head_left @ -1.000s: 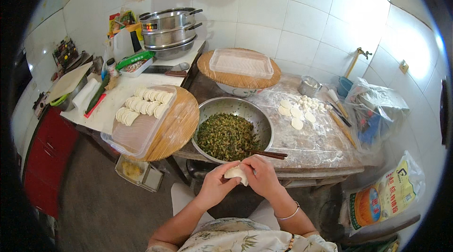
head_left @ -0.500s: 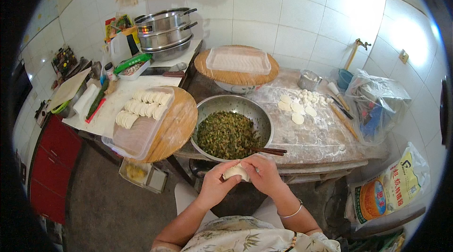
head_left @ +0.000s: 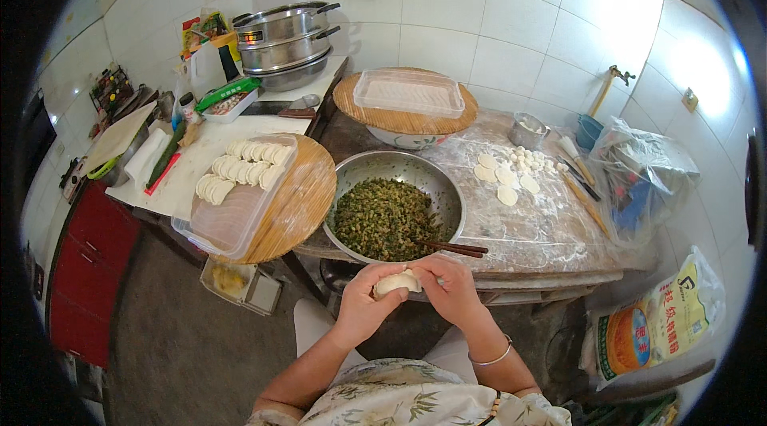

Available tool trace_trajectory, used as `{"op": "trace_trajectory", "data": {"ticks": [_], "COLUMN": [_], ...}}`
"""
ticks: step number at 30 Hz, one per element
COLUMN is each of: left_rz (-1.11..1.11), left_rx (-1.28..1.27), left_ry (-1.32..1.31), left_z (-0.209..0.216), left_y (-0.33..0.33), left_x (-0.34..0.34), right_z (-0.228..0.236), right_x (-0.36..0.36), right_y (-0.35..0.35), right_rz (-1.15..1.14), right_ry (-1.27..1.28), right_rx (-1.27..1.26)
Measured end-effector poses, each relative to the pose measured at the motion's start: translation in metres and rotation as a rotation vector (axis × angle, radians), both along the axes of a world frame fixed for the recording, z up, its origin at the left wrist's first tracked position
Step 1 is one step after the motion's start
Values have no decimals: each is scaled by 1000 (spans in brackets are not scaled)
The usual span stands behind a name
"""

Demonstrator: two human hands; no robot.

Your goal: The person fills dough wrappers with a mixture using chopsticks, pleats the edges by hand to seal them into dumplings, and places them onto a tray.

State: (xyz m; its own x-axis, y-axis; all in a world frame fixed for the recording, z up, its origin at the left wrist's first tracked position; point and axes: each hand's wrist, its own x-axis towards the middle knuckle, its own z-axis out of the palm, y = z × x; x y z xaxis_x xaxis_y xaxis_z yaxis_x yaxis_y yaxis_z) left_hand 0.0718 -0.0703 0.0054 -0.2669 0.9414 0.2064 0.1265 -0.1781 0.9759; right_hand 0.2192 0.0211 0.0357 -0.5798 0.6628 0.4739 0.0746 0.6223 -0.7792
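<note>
Between my hands is a pale dumpling [head_left: 397, 284], held just in front of the near rim of a large steel bowl [head_left: 454, 222]. My left hand [head_left: 367, 303] is closed around its left side, while the fingers of my right hand [head_left: 449, 289] pinch its right edge. Green chopped filling [head_left: 383, 218] fills much of the bowl, and a pair of dark chopsticks [head_left: 454, 249] leans in it over the right rim. To the left, several folded dumplings [head_left: 242, 162] lie in rows in a clear plastic tray [head_left: 232, 222] resting partly on a round wooden board [head_left: 307, 198].
Flat dough rounds [head_left: 506, 177] and small dough pieces [head_left: 534, 161] lie on the floured table [head_left: 543, 226] at right, beside a rolling pin [head_left: 587, 202]. Behind the bowl, an empty plastic tray [head_left: 409, 94] sits on a round woven lid [head_left: 347, 103]. Stacked steamers [head_left: 286, 43] stand back left.
The view has shifted slightly. My right fingers have moved a little along the dumpling's edge, and both hands still hold it in front of the bowl.
</note>
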Motion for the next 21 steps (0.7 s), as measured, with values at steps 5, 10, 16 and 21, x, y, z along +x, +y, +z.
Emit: {"op": "trace_trajectory", "data": {"ticks": [5, 10, 16, 21], "left_rz": [-8, -3, -6, 15], "left_rx": [-36, 7, -53, -1], "left_ry": [-91, -47, -170, -134], "left_z": [6, 3, 10, 4], "left_y": [-2, -1, -2, -1], "left_x": [4, 3, 6, 5], "right_z": [-6, -7, -4, -7], "right_x": [-1, -1, 1, -3], "right_y": [-1, 1, -3, -2], "right_rz": [-44, -48, -9, -24], "right_ry": [-49, 37, -48, 9], "right_rx": [73, 24, -29, 81]}}
